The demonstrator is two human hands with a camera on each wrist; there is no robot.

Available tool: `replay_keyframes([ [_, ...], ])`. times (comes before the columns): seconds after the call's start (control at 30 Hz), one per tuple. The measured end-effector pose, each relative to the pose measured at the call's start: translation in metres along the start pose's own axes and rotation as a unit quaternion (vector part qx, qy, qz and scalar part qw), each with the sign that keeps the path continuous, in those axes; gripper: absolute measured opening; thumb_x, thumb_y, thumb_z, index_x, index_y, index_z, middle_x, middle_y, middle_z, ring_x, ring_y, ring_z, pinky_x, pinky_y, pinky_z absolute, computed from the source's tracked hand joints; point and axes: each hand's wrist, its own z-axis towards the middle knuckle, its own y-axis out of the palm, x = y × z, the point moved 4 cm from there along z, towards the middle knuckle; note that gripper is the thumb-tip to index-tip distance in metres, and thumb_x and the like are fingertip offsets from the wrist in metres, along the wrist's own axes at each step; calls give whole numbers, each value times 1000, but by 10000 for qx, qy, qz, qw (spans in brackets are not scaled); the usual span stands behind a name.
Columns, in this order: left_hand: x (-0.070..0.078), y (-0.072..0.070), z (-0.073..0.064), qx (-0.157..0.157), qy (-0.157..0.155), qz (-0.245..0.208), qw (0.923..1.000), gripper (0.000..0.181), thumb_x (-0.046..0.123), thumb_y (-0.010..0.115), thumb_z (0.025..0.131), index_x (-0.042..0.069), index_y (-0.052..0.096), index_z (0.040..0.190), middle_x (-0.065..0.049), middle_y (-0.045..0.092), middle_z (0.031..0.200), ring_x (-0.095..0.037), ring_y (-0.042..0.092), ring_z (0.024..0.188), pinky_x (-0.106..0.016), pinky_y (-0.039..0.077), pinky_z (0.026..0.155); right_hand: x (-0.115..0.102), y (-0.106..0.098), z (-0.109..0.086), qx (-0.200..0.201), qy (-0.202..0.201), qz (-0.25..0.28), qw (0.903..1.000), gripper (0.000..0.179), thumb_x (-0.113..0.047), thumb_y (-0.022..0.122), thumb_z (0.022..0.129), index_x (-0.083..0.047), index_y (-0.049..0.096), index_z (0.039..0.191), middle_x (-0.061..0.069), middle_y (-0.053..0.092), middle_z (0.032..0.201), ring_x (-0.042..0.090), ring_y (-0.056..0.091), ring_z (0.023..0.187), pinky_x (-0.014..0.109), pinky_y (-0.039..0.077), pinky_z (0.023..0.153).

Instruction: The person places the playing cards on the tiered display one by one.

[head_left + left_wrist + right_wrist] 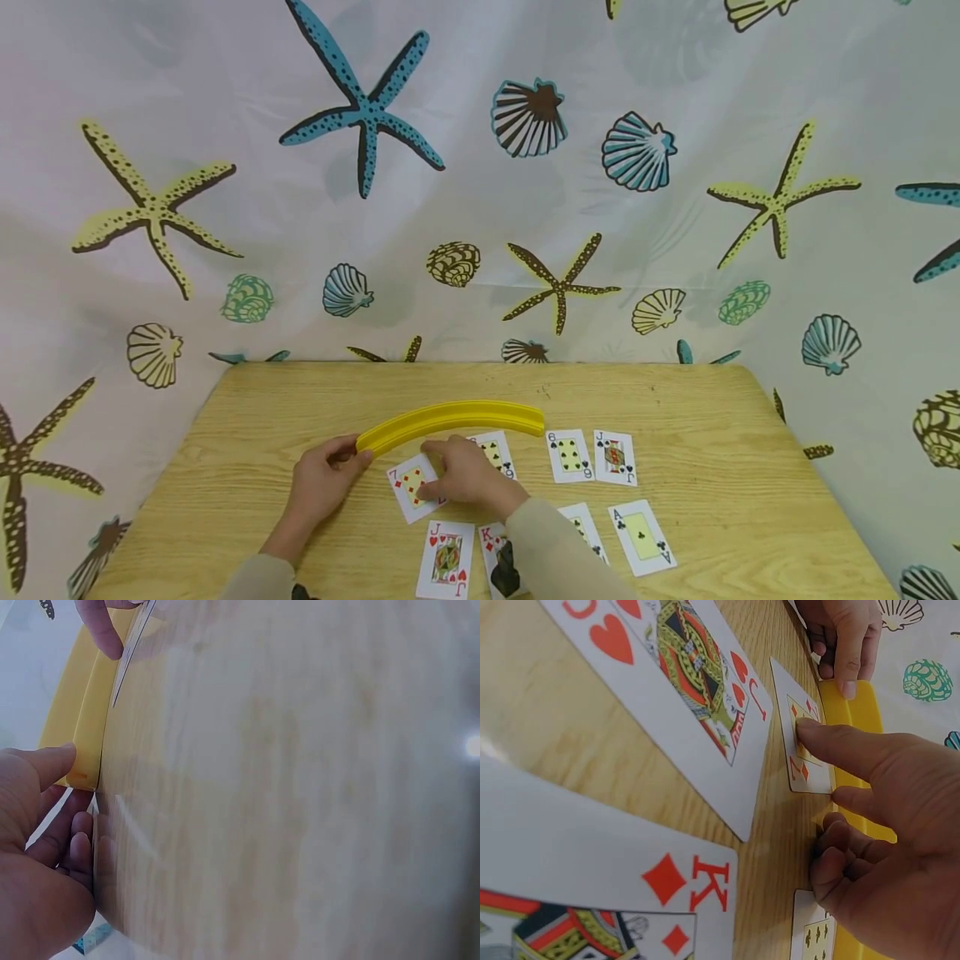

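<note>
My left hand point(322, 483) pinches the left end of a curved yellow card holder point(465, 411), with the thumb on its near face in the left wrist view. The holder rests on the wooden table. My right hand point(468, 475) grips the seven of diamonds point(791, 712), thumb on its face and index finger at its edge. The card lies tilted just in front of the holder. A black-suit number card point(495, 447) is partly covered by the right hand. Below the hand lie the jack of hearts point(446, 560) and the king of diamonds point(491, 537), the king partly hidden by the right sleeve.
Right of the hands lie a black six point(568, 456), a black jack point(615, 457), the ace of clubs point(642, 537) and a partly hidden club card point(583, 525). A cloth point(480, 200) printed with shells and starfish hangs behind the wooden table point(712, 417).
</note>
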Motion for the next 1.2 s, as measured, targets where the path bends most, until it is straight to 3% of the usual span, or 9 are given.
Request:
replay_keyframes([
  [0.23,-2,0,1,-25,-38,-14,10000,50,33,73,102,1,66,140,-21,72,131,-31,68,117,-29,54,90,-2,-2,-1,29,145,103,9998,64,-28,89,86,-13,64,144,-1,58,93,11,47,78,24,39,70],
  [0.5,-3,0,0,-73,-58,-74,9999,51,34,72,102,1,66,140,-20,72,131,-31,68,118,-22,52,86,-4,-2,-1,18,270,148,9995,58,-27,88,87,-12,65,138,2,58,95,14,49,80,26,39,72],
  [0.97,-1,0,-1,-24,69,23,10000,47,33,72,102,2,68,137,-18,75,126,-29,69,115,-26,52,88,-6,-2,-2,211,127,71,9997,56,-21,90,85,-4,61,130,4,59,104,14,50,84,25,45,78],
  [1.2,1,-2,-1,39,171,94,9998,43,28,71,103,1,69,136,-17,76,122,-28,68,112,-22,51,85,-9,-6,-3,338,117,400,9986,48,-14,87,87,-7,56,123,5,60,103,13,52,82,24,46,71],
])
